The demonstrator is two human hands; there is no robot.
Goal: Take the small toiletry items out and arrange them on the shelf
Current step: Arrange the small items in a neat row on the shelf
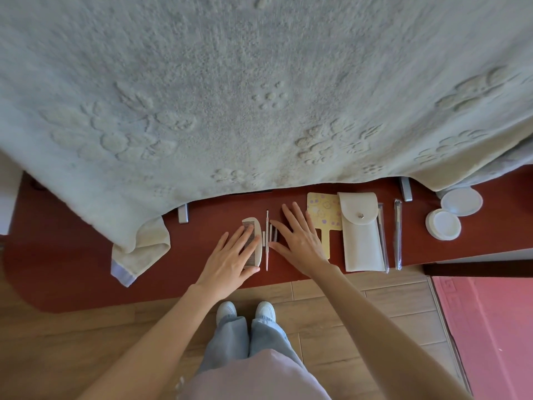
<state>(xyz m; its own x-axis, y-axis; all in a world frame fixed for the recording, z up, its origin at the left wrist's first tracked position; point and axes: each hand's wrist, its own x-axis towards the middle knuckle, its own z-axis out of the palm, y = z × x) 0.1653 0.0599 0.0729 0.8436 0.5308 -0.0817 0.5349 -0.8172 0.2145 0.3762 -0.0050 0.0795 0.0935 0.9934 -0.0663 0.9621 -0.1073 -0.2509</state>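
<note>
The person stands before the dark red wooden shelf and seems to be in the arranging step: most small things already lie in a row on it. The left hand lies flat with straight fingers on the cream half-round comb, pressing it and not gripping it; its grip is wide. The right hand is also spread flat, fingers straight, and its fingertips touch the thin metal grooming sticks that lie just beside the comb, so this grip holds nothing either. Between the two hands lies one longer thin metal tool. To the right come the yellow flowered hand mirror, partly under the right hand, then the cream flat pouch with a snap button, its flap shut (what is inside I cannot tell), and two slim brushes in clear sleeves. At the far right the white round jar stands open, with its white lid touching it; its content is not visible. A pale embossed towel hangs above and covers the back of the shelf. I judge that the next move asks for small sideways pushes with flat fingers, to make the sticks parallel and evenly apart.
</note>
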